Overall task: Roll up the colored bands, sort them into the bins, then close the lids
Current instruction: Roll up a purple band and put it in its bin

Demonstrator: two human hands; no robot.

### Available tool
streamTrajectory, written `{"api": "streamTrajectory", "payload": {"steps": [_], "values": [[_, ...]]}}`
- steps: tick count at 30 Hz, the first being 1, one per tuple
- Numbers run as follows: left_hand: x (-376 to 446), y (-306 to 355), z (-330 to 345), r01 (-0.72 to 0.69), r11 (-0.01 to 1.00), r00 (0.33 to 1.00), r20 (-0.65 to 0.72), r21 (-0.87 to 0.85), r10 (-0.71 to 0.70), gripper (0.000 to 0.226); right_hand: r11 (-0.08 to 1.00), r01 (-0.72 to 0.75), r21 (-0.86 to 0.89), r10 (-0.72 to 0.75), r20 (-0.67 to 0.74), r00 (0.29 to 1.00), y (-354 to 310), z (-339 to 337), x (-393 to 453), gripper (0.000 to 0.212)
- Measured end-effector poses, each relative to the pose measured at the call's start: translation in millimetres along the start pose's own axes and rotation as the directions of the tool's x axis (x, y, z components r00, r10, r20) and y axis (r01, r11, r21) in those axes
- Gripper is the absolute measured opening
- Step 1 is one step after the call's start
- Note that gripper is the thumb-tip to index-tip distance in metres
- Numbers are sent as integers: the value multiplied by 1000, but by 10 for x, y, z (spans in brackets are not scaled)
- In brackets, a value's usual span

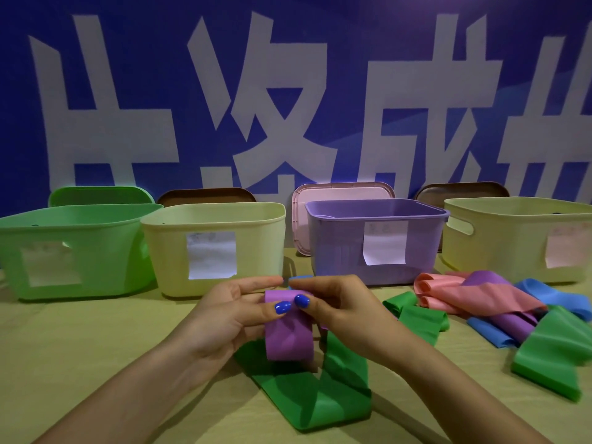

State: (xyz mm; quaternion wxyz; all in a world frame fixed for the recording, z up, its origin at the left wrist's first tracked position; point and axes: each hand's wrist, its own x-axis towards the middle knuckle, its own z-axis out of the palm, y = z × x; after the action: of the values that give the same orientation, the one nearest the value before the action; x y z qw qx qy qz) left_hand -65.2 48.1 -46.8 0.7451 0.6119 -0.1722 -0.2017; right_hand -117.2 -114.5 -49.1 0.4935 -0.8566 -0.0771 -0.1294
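Both hands, left hand and right hand, pinch the top of a purple band above the table; its long axis hangs down toward the viewer, over a green band.
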Motion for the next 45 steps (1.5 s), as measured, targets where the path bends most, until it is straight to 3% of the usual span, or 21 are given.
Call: {"api": "streamTrajectory", "payload": {"steps": [7,12,18,24,29,36,40,45], "values": [[5,-10,9,-51,998,998,33,44,50,68,996,29,-81,-35,-70,997,0,-11,-2,35],[8,-42,9,-93,994,995,28,64,92,48,998,38,-45,-42,-93,995,-13,-15,-8,36],[31,-17,-47,-85,996,996,28,-21,85,30,991,40,127,-32,-69,997,-45,-78,-10,37],[15,-5,-22,-140,990,990,18,-4,140,41,986,74,149,-60,-99,993,-56,-78,-16,22],[-15,7,27,-200,976,979,-30,88,203,44,987,88,136,-70,-133,989,-32,-61,-4,27],[19,-19,24,-129,986,991,-34,-105,127,42,967,124,222,-97,-129,987,-56,-57,-16,22],[44,-68,26,-101,991,995,-37,-93,98,40,966,128,224,-90,-170,981,-53,-45,-16,19],[47,-69,35,-118,991,990,-89,-67,112,30,969,117,219,-95,-109,989,-73,-27,-35,25]]}}
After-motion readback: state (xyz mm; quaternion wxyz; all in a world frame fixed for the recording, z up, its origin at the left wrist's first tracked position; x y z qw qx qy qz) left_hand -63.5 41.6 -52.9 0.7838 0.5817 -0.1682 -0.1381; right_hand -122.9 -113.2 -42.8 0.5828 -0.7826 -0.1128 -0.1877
